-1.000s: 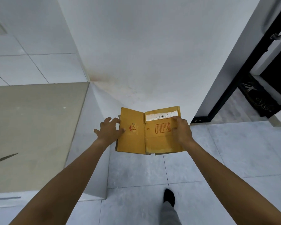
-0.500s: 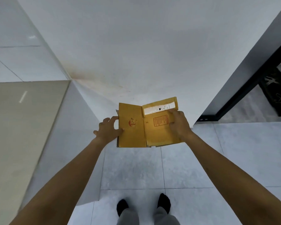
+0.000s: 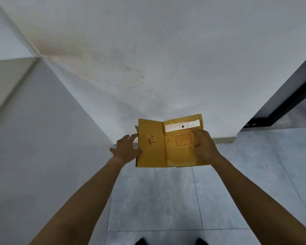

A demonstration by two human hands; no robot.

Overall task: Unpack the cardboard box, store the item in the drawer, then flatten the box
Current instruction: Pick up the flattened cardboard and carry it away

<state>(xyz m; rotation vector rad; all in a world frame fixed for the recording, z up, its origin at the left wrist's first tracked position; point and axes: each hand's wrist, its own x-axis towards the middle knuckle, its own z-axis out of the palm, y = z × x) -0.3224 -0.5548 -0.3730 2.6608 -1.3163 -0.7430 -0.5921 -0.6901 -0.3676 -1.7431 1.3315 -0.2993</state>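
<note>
A flattened yellow-brown cardboard box [image 3: 157, 147] is held out in front of me, low above the floor near the foot of the white wall. It carries a white label strip along its top right, a red printed square and a small red mark on its left panel. My left hand [image 3: 126, 149] holds its left edge, fingers spread behind it and thumb on the front. My right hand [image 3: 204, 145] lies flat over the right panel and grips that side. No drawer or unpacked item is in view.
A white wall [image 3: 148, 59] rises straight ahead. A white cabinet side [image 3: 42, 138] with a beige top [image 3: 5, 75] stands to the left. A dark door frame [image 3: 286, 101] runs at the right. Grey floor tiles [image 3: 157, 200] lie below, with my feet at the bottom edge.
The view has swung right and closer to the wall; the counter top and scissors have left view. The flattened box stays in both hands, carried nearer to the wall's foot.
</note>
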